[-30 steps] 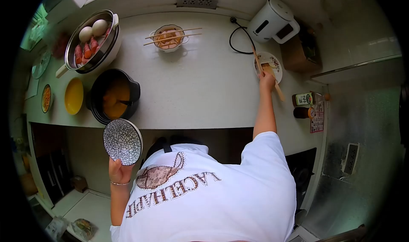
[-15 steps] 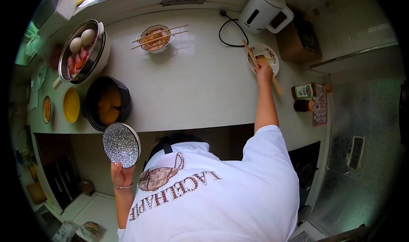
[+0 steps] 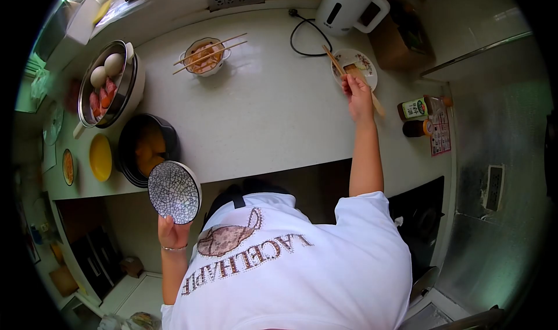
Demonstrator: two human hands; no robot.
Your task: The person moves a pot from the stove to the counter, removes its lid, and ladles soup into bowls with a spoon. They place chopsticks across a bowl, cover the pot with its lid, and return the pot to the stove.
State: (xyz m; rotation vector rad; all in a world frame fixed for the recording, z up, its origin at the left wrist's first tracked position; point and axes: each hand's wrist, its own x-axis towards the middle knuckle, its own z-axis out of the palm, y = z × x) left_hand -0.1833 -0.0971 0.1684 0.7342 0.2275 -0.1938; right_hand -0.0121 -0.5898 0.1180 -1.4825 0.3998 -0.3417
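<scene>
My left hand grips a bowl with a black-and-white crackle pattern, tilted with its outside facing up, in front of the black pot. Orange-yellow food shows inside that pot. On the right, my right hand is over the near edge of a flowered plate. Its fingers look bent at the wooden utensils lying across the plate; whether they still grip them is unclear.
Two chopsticks lie across a small handled bowl at the back. A steamer pot with eggs and a yellow bowl stand left. The white kettle, a box and sauce bottles are right.
The view has shifted, so the counter items sit further left and the kettle higher. My right hand has drawn back slightly from the utensils and its fingers look looser. My left hand keeps the bowl.
</scene>
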